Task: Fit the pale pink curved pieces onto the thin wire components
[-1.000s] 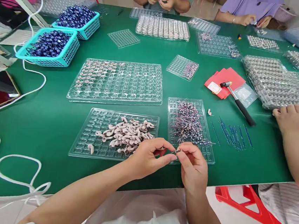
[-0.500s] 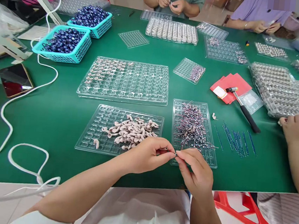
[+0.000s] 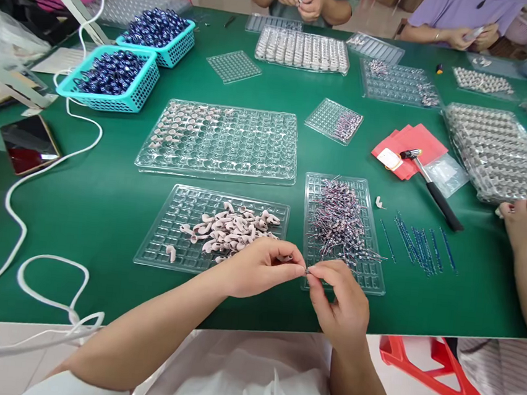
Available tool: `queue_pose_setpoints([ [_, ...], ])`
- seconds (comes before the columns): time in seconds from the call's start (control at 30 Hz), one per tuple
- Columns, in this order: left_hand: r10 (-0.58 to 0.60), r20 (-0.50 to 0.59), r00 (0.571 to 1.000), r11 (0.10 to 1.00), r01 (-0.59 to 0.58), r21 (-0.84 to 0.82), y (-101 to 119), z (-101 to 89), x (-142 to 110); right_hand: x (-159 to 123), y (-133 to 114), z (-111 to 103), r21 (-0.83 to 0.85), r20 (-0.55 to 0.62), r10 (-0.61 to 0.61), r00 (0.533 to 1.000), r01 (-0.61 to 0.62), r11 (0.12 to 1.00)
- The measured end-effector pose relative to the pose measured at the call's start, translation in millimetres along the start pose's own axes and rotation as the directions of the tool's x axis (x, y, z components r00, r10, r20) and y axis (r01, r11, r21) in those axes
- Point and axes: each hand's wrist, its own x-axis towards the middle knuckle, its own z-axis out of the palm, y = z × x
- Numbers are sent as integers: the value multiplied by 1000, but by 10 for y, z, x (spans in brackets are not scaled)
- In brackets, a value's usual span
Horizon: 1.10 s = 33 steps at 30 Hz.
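Pink pieces [image 3: 237,229] lie heaped on a clear tray [image 3: 176,211] — nearby, the left hand [image 3: 259,270] and right hand [image 3: 344,304] pinch closed around something tiny [image 3: 307,271].

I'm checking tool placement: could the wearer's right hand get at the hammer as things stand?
Probably yes: the handle of the hammer is uncovered, and the blue strips on the way lie flat. The right hand, though, appears pinching a tiny part, which might need releasing first.
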Motion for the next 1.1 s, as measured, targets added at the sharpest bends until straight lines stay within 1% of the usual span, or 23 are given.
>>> queue_pose_setpoints([
  [0.1, -44, 38, 998, 992, 48, -114, -31, -3, 29, -1, -6, 13, 84, -4, 72, 997, -71, 994],
  [0.2, -91, 47, 995, 966, 100, -237, -82, 33, 60, -17, 5, 38, 131, -52, 87, 995, -80, 988],
  [0.3, -150, 66, 986, 903, 164, -397, -122, 90, 81, -47, 25, 57, 143, -87, 82, 993, -69, 987],
  [0.37, -168, 94, 981, 854, 193, -483, -138, 122, 88, -68, 38, 62, 146, -98, 87, 991, -72, 987],
  [0.5, -173, 142, 975, 792, 224, -568, -158, 151, 93, -92, 56, 60, 164, -123, 83, 989, -62, 985],
  [0.63, -159, 153, 975, 778, 219, -589, -166, 158, 94, -94, 57, 59, 224, -154, 95, 983, -59, 973],
  [0.8, -161, 127, 979, 803, 205, -559, -156, 166, 92, -98, 45, 57, 301, -173, 157, 972, -100, 948],
  [0.9, -152, 97, 984, 831, 180, -527, -153, 170, 87, -96, 39, 51, 345, -174, 194, 965, -125, 930],
  [1.1, -80, 39, 996, 900, 89, -428, -158, 174, 72, -86, 39, 47, 416, -159, 259, 953, -174, 893],
])
